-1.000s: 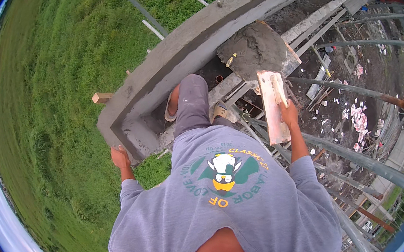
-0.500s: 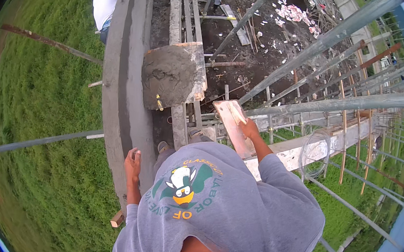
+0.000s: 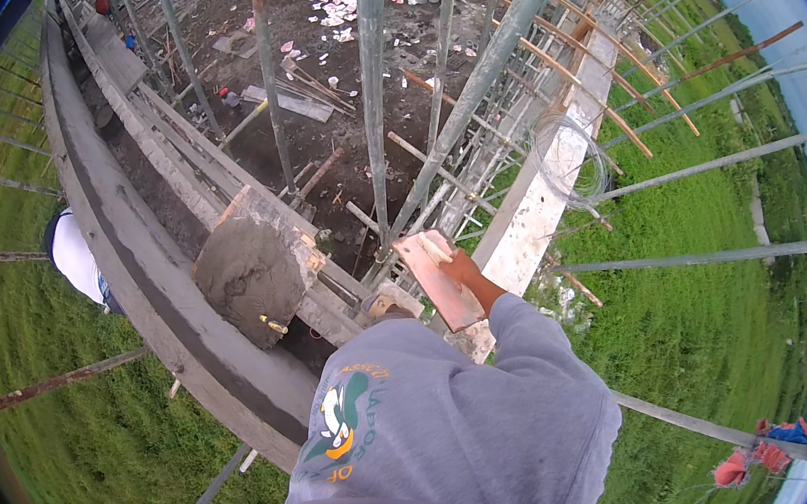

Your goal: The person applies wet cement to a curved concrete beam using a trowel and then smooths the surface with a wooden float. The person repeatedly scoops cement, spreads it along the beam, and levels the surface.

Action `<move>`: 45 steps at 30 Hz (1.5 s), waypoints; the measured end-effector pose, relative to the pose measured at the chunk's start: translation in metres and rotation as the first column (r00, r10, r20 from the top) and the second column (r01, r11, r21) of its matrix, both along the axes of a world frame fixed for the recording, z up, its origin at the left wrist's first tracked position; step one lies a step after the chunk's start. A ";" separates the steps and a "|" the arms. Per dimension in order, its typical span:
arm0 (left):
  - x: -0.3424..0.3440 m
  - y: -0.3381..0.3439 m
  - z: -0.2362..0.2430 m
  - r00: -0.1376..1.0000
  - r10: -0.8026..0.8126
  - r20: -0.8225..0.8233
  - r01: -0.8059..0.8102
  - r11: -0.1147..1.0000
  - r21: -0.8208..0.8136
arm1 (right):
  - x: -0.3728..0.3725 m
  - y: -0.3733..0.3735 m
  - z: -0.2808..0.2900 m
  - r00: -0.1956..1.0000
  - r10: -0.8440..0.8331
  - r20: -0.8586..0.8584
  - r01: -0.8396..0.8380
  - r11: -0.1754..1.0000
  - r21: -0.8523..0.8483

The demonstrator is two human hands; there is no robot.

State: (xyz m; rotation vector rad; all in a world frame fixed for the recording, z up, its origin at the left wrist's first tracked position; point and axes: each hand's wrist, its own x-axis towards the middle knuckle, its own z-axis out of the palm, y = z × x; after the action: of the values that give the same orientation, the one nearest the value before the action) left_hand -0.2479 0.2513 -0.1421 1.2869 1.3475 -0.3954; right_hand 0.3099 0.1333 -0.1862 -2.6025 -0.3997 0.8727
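My right hand [image 3: 463, 271] is closed round the grip of a flat, pinkish wooden float [image 3: 437, 294], held out in front of my body on the right. My left hand is out of sight. Ahead and left lies a mortar board [image 3: 310, 259] heaped with wet grey mortar [image 3: 248, 271]. A yellow-handled tool [image 3: 273, 324], probably a trowel, rests at the near edge of the mortar, its blade not visible. Beside the board runs a long concrete wall [image 3: 152, 287] with a darker damp strip along it.
Steel scaffold poles [image 3: 370, 77] rise in front. A concrete beam [image 3: 541, 198] with a wire coil [image 3: 568, 161] extends on the right. Planks [image 3: 168, 163] follow the wall. A person in white [image 3: 79, 255] is beyond the wall on the left. Grass lies far below both sides.
My view has swung to the right, so the wall and mortar board now slant across the left. My left hand has gone out of sight; the float stays in my right hand.
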 end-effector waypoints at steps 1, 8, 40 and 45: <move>0.003 0.003 -0.001 1.000 -0.007 -0.004 0.007 1.000 -0.001 | -0.002 -0.004 -0.001 1.000 -0.018 0.003 0.018 0.997 0.074; 0.015 0.012 -0.004 0.999 -0.011 -0.033 0.010 1.000 -0.014 | -0.012 -0.027 0.051 0.961 0.276 -0.016 -0.261 0.927 0.271; -0.085 -0.192 0.037 0.924 0.264 -0.278 -0.318 0.933 -0.168 | -0.100 -0.048 0.194 0.810 0.561 0.172 -0.587 0.771 0.248; -0.078 -0.209 0.028 0.921 0.280 -0.271 -0.336 0.922 -0.191 | -0.089 -0.046 0.183 0.795 0.574 0.197 -0.606 0.745 0.279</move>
State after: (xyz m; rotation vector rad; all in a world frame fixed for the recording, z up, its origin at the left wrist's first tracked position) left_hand -0.3260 0.0425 -0.1139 0.8300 1.6263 -0.4819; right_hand 0.2209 0.0878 -0.0028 -2.2150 -1.3401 0.7679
